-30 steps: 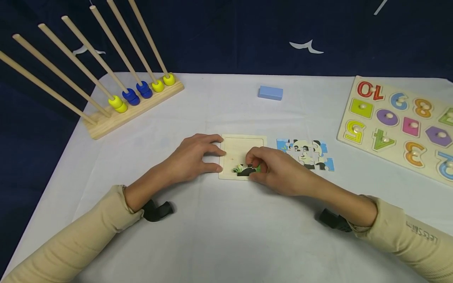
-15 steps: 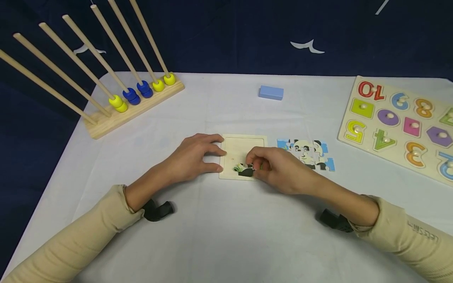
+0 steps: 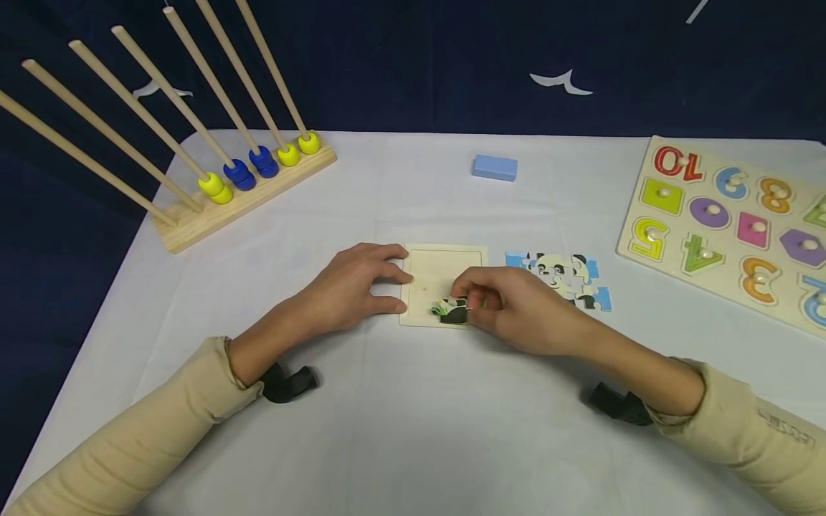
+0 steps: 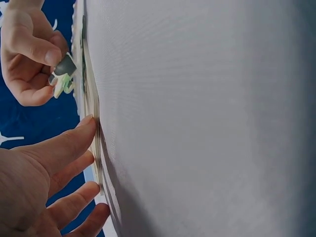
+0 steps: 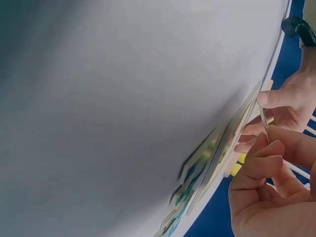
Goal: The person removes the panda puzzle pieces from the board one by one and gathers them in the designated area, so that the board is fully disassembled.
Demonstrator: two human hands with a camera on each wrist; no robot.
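A shallow square wooden puzzle tray lies on the white cloth. My left hand rests at its left edge, fingers spread and extended, fingertips touching the rim. Over the tray's lower right part, my right hand pinches a black, white and green puzzle piece between thumb and fingers. The left wrist view shows this piece raised off the tray and tilted; the right wrist view shows it edge-on. Right of the tray lie several joined panda puzzle pieces, partly hidden behind my right hand.
A wooden bead abacus with yellow and blue beads stands at the back left. One blue block lies at the back. On the right is a number and shape peg board. A dark blue cloth hangs behind the table.
My right hand has shifted slightly to the right with the pinched puzzle piece, and its grip on the piece has altered a little. My left hand has stayed at the tray's edge.
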